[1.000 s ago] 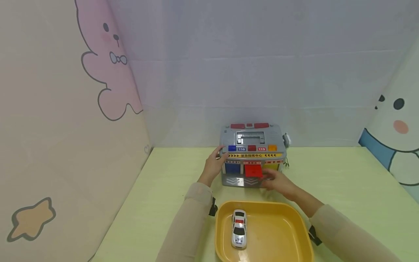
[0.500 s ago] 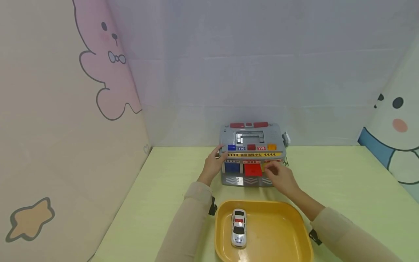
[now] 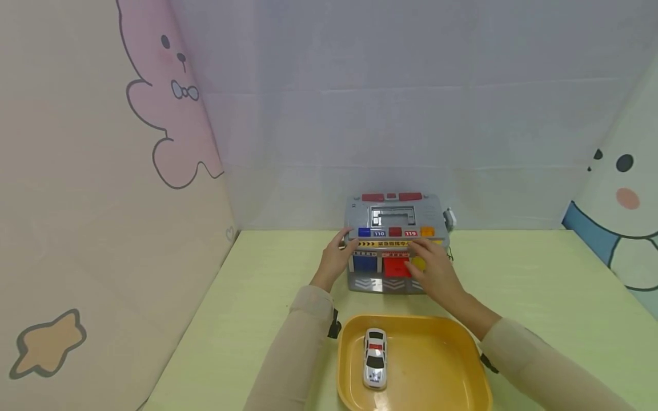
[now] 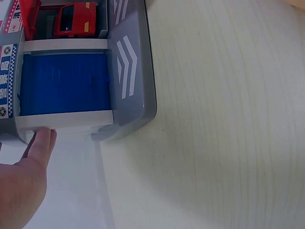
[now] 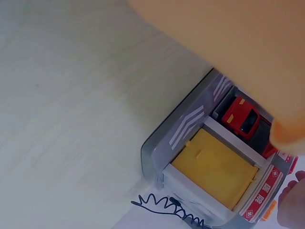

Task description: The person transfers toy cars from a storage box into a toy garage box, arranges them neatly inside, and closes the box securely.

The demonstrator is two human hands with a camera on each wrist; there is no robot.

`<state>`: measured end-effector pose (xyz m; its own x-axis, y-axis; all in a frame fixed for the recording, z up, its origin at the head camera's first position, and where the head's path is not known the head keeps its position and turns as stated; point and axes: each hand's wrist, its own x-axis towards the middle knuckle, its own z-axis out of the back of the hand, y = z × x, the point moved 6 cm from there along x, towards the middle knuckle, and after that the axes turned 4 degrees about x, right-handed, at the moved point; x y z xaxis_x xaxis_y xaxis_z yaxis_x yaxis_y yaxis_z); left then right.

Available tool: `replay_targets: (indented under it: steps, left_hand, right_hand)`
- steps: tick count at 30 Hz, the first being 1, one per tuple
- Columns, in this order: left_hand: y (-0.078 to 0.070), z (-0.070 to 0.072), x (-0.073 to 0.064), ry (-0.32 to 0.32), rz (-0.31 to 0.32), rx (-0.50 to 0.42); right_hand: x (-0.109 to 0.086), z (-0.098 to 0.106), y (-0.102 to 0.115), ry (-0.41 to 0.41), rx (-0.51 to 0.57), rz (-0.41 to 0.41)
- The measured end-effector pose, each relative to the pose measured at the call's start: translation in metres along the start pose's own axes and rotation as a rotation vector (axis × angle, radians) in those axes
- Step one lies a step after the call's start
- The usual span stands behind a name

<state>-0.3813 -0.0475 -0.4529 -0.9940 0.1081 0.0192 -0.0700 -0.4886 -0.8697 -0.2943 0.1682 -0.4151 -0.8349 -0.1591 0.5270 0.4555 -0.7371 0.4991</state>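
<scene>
One gray toy station (image 3: 393, 243) stood far on the worktop (image 3: 534, 285), left hand (image 3: 334, 260) touching its left side with straight fingers, right hand (image 3: 434, 271) at front right by the red door (image 3: 396, 268), fingers spread. White toy car (image 3: 375, 361) lay left in the near yellow tray (image 3: 429, 365).

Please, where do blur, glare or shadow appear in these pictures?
Head view: glare on the yellow tray; left wrist view: soft shadow on the table beside the toy station; right wrist view: the right hand blurred where it fills the upper right.
</scene>
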Motion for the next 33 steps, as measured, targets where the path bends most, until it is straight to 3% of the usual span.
replay_targets:
  steps: [6, 14, 22, 33]
  left_hand:
    - [0.001, -0.001, -0.001, 0.0, 0.009, -0.013]
    - [0.001, 0.0, 0.0, -0.005, 0.006, 0.002]
    - [-0.001, -0.002, -0.001, -0.001, 0.012, 0.007]
    - [0.001, -0.003, 0.0, 0.0, 0.014, 0.0]
  right_hand:
    - [0.006, -0.003, -0.001, 0.067, -0.059, 0.002]
    - [0.012, -0.01, -0.006, 0.159, -0.234, 0.043]
    - [0.012, -0.013, -0.011, 0.143, -0.314, 0.115]
    - [0.016, -0.017, -0.017, 0.155, -0.405, 0.142]
